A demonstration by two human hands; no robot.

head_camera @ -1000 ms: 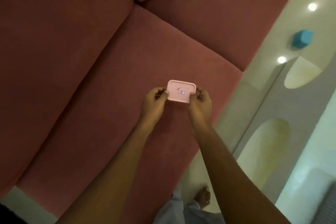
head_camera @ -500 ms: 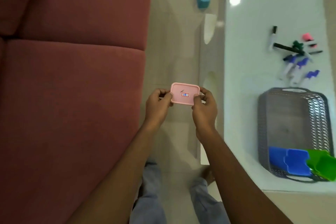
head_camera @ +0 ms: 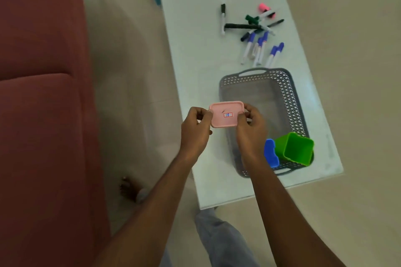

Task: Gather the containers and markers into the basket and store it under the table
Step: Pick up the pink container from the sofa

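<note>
We hold the pink container (head_camera: 226, 115) over the left rim of the basket (head_camera: 288, 97); 0.5 s ago it hung over the floor (head_camera: 134, 71), well left of the basket. L hand (head_camera: 195, 132) & R hand (head_camera: 251, 134) pinch its short ends, fingers curled. At the basket's near end: blue container (head_camera: 271, 156) and tilted green container (head_camera: 297, 149). Beyond the basket, markers (head_camera: 258, 34) lie scattered on the table (head_camera: 195, 50). R forearm (head_camera: 271, 191) hides part of the blue container.

One legible marking. The pink container (head_camera: 223, 121) carries a small label (head_camera: 227, 115) at the centre of its upward face, reading "18" in blue handwriting inside a red rectangular border. The left hand (head_camera: 195, 130) and right hand (head_camera: 249, 130) pinch its short ends on either side of the label. Any print on the markers (head_camera: 258, 47) is too small to tell.
</note>
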